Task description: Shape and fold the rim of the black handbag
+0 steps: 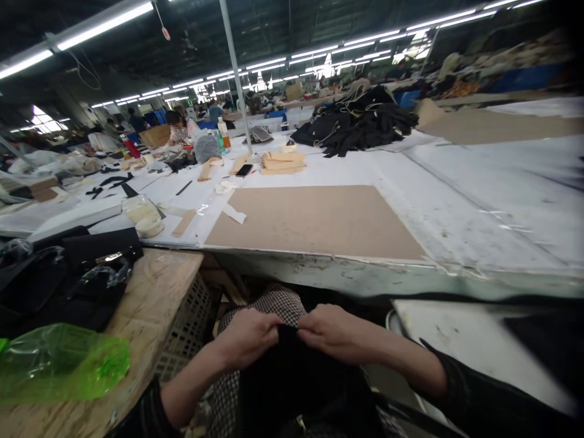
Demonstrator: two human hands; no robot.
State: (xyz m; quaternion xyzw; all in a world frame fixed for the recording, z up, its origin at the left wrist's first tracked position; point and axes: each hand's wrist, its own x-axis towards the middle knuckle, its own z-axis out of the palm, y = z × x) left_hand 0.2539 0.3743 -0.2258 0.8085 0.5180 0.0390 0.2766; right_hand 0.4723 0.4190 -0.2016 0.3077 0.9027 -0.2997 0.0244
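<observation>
A black bag of dark fabric lies over my lap, with a small metal piece near its lower part and a strap-like band at its right. My left hand pinches the left end of its top edge. At the right end of the same edge, my right hand is closed with thumb and fingers together. Only a short stretch of edge shows between the two hands. Checked cloth covers my legs beneath. The bag's lower part runs out of view at the bottom.
Ahead stands a white table with a brown board at its front edge. Tan pieces, a phone and a black fabric heap lie farther back. On a wooden bench at left are black bags and a green plastic bottle.
</observation>
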